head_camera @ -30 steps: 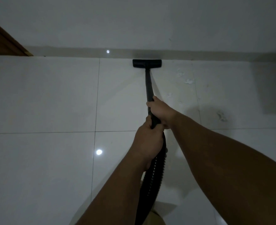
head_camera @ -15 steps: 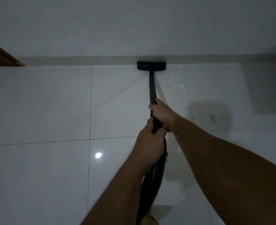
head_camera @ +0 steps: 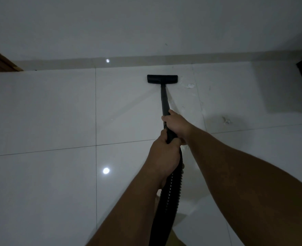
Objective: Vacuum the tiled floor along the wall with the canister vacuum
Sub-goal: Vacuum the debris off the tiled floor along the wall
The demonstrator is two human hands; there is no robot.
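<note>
A: Head view, change since a moment ago?
B: Floor head (head_camera: 162,79), upper centre, has drawn back from the baseboard (head_camera: 146,59); likely a return stroke.
A: Grips?
B: Right hand (head_camera: 177,125) closed round the wand (head_camera: 165,102); left hand (head_camera: 164,153) closed round the hose (head_camera: 169,192) end just behind.
A: Counts?
B: One wand, one hose, two hands; two paper scraps (head_camera: 190,85) right of the head, not yet collected.

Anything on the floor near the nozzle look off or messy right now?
Yes. Pale scraps of debris lie on the tiled floor just right of the vacuum head, and another clump sits farther right. They look like torn bits not yet vacuumed. Nothing looks damaged.
</note>
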